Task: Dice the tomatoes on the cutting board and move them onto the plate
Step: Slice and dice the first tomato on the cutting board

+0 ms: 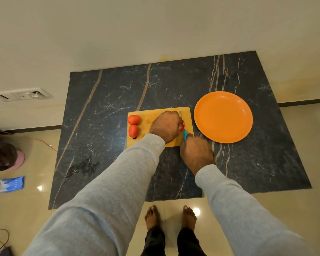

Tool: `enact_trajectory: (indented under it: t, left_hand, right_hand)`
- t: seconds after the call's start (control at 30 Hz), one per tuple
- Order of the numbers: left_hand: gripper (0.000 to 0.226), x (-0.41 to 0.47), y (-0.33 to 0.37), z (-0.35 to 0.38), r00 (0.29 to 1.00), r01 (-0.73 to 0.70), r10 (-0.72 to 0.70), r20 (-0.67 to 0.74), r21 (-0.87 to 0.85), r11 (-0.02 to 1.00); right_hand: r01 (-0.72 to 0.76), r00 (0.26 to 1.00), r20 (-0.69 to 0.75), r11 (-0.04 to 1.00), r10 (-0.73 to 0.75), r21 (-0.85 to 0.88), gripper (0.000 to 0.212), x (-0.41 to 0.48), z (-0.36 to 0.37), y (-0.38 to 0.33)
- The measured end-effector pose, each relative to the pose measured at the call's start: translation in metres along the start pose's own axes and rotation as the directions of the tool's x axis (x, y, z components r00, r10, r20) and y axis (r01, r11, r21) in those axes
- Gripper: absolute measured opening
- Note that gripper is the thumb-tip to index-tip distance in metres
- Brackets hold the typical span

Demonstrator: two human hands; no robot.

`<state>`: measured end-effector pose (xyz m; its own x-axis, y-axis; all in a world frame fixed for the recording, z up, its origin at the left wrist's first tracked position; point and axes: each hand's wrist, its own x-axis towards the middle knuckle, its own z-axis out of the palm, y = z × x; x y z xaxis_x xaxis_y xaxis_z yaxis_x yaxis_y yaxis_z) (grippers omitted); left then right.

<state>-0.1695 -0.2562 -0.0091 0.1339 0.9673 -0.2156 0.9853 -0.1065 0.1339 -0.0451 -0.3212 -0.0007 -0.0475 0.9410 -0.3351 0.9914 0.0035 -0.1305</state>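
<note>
Head view: left hand (165, 126) curled over tomato (181, 127)

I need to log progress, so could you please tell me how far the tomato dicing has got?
Nothing looks finished: the orange plate holds nothing. In hand: the left hand steadies one tomato on the cutting board while the right hand cuts with the blue-handled knife. Left: two whole tomatoes wait on the board's left edge, then all the plating.
</note>
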Motion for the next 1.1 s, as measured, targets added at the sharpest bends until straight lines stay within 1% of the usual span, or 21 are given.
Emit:
enact_trajectory:
  t: [0.13,0.23,0.3,0.4,0.5,0.57,0.63,0.77,0.87,0.97,1.1]
  left_hand:
    - [0.036,0.000,0.000,0.000,1.000,-0.006,0.007,-0.002,0.029,1.000]
    - [0.035,0.000,-0.002,-0.001,1.000,-0.012,0.012,-0.004,0.016,1.000]
    - [0.033,0.000,-0.002,-0.001,1.000,-0.022,0.022,-0.004,0.001,1.000]
    - [0.031,-0.001,-0.004,0.001,1.000,-0.005,0.005,-0.009,-0.018,1.000]
    - [0.031,-0.001,-0.007,0.003,1.000,-0.001,0.001,0.003,-0.039,0.999]
    - [0.031,-0.001,-0.009,0.005,1.000,0.002,-0.002,0.000,-0.048,0.999]
    - [0.031,-0.002,-0.011,0.005,1.000,0.005,-0.006,-0.008,-0.054,0.999]
    - [0.029,-0.002,-0.011,0.007,0.999,-0.008,0.006,-0.036,-0.046,0.999]
    - [0.030,0.000,-0.012,0.007,1.000,-0.007,0.006,-0.029,-0.050,0.999]
    - [0.030,0.001,-0.012,0.006,1.000,-0.020,0.020,-0.018,-0.043,0.999]
    - [0.032,0.000,-0.011,0.008,0.999,-0.041,0.041,-0.013,0.016,0.999]
  right_hand:
    - [0.005,0.999,0.052,0.999,-0.004,-0.032,0.034,-0.013,0.003,0.003]
    - [0.002,0.998,0.061,0.998,0.001,-0.056,0.035,-0.026,0.008,0.004]
    - [0.000,0.998,0.057,0.999,0.003,-0.053,0.038,-0.032,0.012,0.007]
    - [-0.008,0.998,0.058,1.000,0.008,0.001,0.042,-0.042,0.014,0.013]
    - [-0.038,0.999,-0.005,0.995,0.038,0.097,0.045,-0.049,0.009,0.017]
    - [-0.022,0.998,-0.063,0.993,0.029,0.119,0.045,-0.049,0.005,0.015]
    - [0.001,0.997,-0.081,0.993,0.009,0.120,0.044,-0.042,0.002,0.010]
    - [0.000,0.999,-0.037,0.995,0.004,0.098,0.040,-0.027,0.000,0.001]
    - [-0.024,1.000,0.001,0.996,0.024,0.081,0.035,-0.013,-0.004,-0.006]
    - [-0.029,1.000,0.006,0.996,0.029,0.081,0.031,0.000,-0.009,-0.012]
    - [-0.029,0.999,0.018,0.999,0.029,0.043,0.030,-0.001,-0.011,-0.015]
